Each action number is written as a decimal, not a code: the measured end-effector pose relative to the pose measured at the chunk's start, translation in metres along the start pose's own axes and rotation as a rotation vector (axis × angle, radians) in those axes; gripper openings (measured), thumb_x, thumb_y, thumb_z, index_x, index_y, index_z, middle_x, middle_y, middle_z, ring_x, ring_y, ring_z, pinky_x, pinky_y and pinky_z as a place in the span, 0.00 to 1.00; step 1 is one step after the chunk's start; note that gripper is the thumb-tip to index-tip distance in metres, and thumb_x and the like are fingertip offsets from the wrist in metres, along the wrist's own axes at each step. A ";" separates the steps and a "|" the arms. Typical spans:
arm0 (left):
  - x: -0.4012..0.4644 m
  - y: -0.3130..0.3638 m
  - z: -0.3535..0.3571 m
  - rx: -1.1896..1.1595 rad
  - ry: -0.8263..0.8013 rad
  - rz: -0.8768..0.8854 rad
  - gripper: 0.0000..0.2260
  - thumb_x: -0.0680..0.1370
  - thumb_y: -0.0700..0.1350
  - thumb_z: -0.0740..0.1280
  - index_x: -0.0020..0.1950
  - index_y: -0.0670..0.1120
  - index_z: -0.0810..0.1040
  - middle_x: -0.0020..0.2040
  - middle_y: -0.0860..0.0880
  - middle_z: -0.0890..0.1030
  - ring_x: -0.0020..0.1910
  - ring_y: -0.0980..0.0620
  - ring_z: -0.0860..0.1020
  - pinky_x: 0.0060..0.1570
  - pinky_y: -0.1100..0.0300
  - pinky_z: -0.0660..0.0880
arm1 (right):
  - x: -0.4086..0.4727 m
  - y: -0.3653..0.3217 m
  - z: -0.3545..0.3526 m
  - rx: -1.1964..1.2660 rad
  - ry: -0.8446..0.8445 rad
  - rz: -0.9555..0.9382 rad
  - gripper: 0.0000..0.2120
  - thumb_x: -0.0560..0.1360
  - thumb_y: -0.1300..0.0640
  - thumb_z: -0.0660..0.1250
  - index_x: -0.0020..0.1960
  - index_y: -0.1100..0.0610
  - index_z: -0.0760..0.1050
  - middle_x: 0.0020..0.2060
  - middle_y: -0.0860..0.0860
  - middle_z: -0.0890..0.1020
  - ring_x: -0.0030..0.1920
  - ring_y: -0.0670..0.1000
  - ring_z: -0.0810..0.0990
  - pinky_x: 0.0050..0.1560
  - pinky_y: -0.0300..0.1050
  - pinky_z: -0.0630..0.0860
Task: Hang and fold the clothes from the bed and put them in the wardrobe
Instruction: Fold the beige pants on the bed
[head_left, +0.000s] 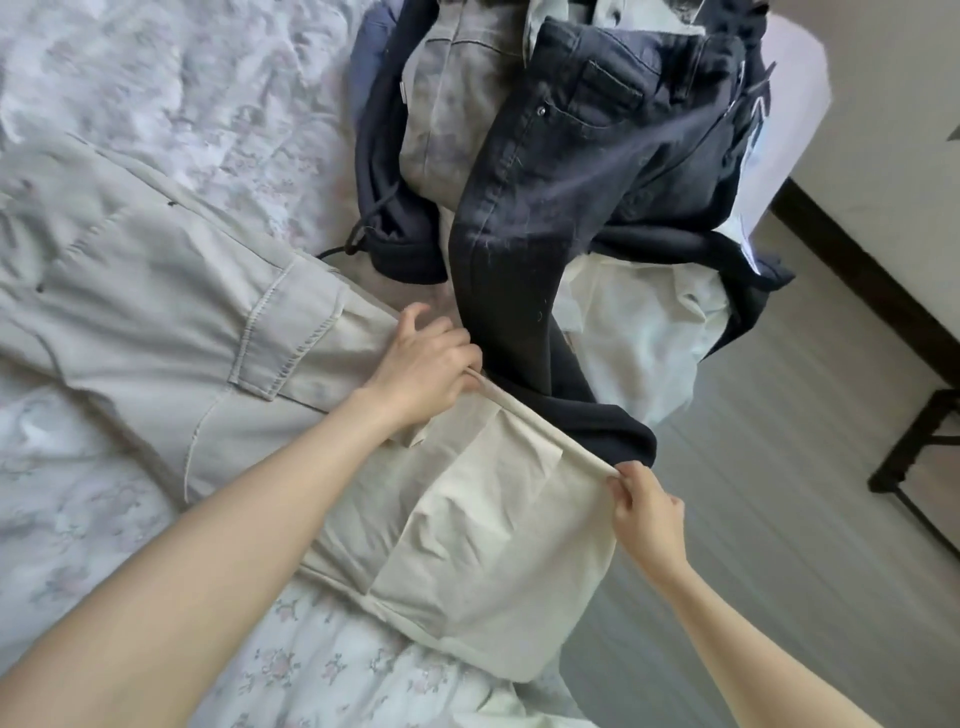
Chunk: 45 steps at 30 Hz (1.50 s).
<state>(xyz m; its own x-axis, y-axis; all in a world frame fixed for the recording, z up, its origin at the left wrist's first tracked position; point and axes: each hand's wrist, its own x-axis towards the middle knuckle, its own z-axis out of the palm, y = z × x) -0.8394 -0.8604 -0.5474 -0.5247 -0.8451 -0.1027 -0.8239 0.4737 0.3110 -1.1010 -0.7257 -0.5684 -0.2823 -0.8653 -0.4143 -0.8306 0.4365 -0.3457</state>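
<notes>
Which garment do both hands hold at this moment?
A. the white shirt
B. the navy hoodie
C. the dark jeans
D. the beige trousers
D: the left hand and the right hand both grip the waistband edge of the beige trousers spread on the bed, while the dark jeans lie untouched on the pile beyond.
</notes>
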 end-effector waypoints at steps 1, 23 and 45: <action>0.005 0.002 0.001 0.001 0.007 -0.022 0.08 0.77 0.49 0.65 0.49 0.46 0.80 0.47 0.50 0.79 0.56 0.49 0.72 0.66 0.48 0.49 | 0.004 0.000 -0.001 0.008 0.009 0.031 0.07 0.78 0.63 0.55 0.46 0.54 0.70 0.43 0.47 0.74 0.39 0.51 0.68 0.50 0.45 0.60; -0.098 -0.139 0.013 0.117 0.149 -0.762 0.26 0.78 0.56 0.44 0.76 0.54 0.53 0.77 0.46 0.53 0.76 0.41 0.50 0.69 0.37 0.42 | 0.059 -0.280 0.088 -0.462 -0.085 -1.000 0.25 0.81 0.50 0.50 0.76 0.53 0.49 0.76 0.53 0.50 0.76 0.56 0.47 0.72 0.57 0.39; -0.153 -0.402 -0.055 -0.096 0.056 -1.156 0.49 0.65 0.71 0.66 0.75 0.48 0.50 0.74 0.42 0.60 0.71 0.41 0.59 0.67 0.37 0.54 | 0.116 -0.485 0.217 -0.752 -0.266 -1.070 0.28 0.78 0.40 0.38 0.74 0.46 0.32 0.74 0.50 0.33 0.73 0.54 0.30 0.64 0.63 0.25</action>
<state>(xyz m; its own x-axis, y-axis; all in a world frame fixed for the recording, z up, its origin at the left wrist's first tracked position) -0.4162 -0.9348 -0.6050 0.5423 -0.7720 -0.3314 -0.7844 -0.6066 0.1294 -0.6263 -0.9845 -0.6319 0.7001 -0.5824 -0.4131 -0.6683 -0.7383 -0.0916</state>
